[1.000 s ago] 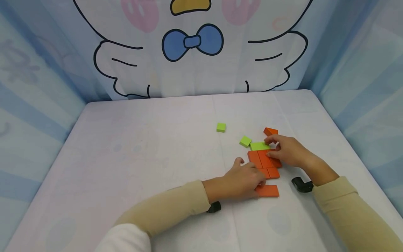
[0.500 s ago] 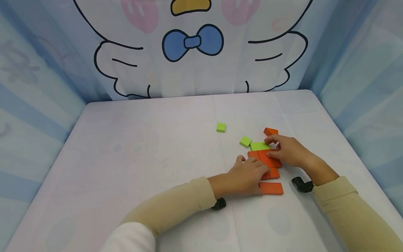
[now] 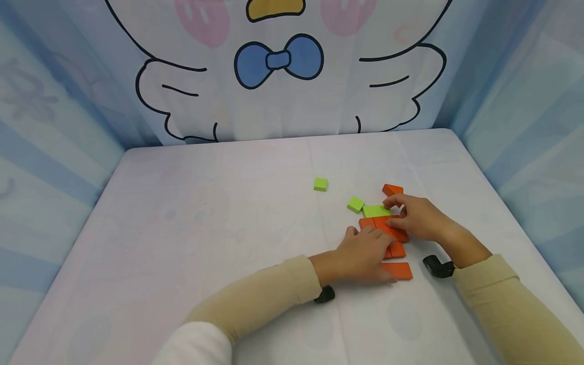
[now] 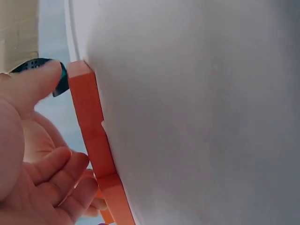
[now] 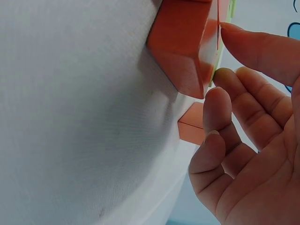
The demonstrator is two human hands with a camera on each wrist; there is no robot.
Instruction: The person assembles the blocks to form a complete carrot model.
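Observation:
Several flat orange blocks (image 3: 385, 230) lie edge to edge on the right of the table. A separate orange block (image 3: 400, 271) lies just in front of them, with a narrow gap between. My left hand (image 3: 362, 253) reaches over the group, its thumb along the front block and its fingertips over the blocks behind. In the left wrist view the thumb is near one end of an orange block (image 4: 90, 101). My right hand (image 3: 418, 218) rests at the back right, thumb at an orange block (image 5: 187, 42) and fingertips by a long green block (image 3: 375, 211). Neither hand has a block lifted.
A small green block (image 3: 356, 204) sits beside the long green one, and another green block (image 3: 321, 184) lies farther back left. An orange wedge-shaped block (image 3: 392, 189) is behind my right hand. Printed curtains enclose the white table (image 3: 205, 228).
My left hand has moved right and slightly away from me. The front orange block has slid right and closer to the group. My right hand has stayed in place.

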